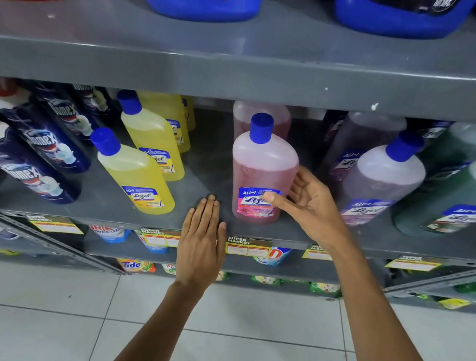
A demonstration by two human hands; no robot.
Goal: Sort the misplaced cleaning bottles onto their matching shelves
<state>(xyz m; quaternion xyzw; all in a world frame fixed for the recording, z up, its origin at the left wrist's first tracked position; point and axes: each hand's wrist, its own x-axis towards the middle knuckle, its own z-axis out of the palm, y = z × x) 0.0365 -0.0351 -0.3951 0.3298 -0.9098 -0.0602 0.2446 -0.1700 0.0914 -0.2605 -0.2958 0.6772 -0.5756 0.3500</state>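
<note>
Head camera view, looking down at a grey metal shelf [226,225] in a shop aisle, with two bare forearms reaching up from the bottom of the frame.

At the centre of the frame stands a pink bottle [261,179] with a blue cap, upright on the shelf in front of another pink one. The right hand [306,200] is at its right side, fingers spread wide and loosely curved, the thumb lying across the label and the fingertips at or just beside the bottle's flank. It is not closed around the bottle; whether it is about to grip or has just let go cannot be told.

The left hand [202,241] lies flat, palm down, fingers straight and together, on the front edge of the shelf just left of the pink bottle, holding nothing.

Left of centre stand yellow bottles [141,177]; far left are dark blue bottles [44,158]. Right of centre are lilac bottles [376,182] and, at the right edge, green ones [455,207].

Judging by the colours, the pink bottle already sits in its matching row, so this step looks like placing or straightening it. The next move probably calls for freeing the right hand and finding another misplaced bottle.
</note>
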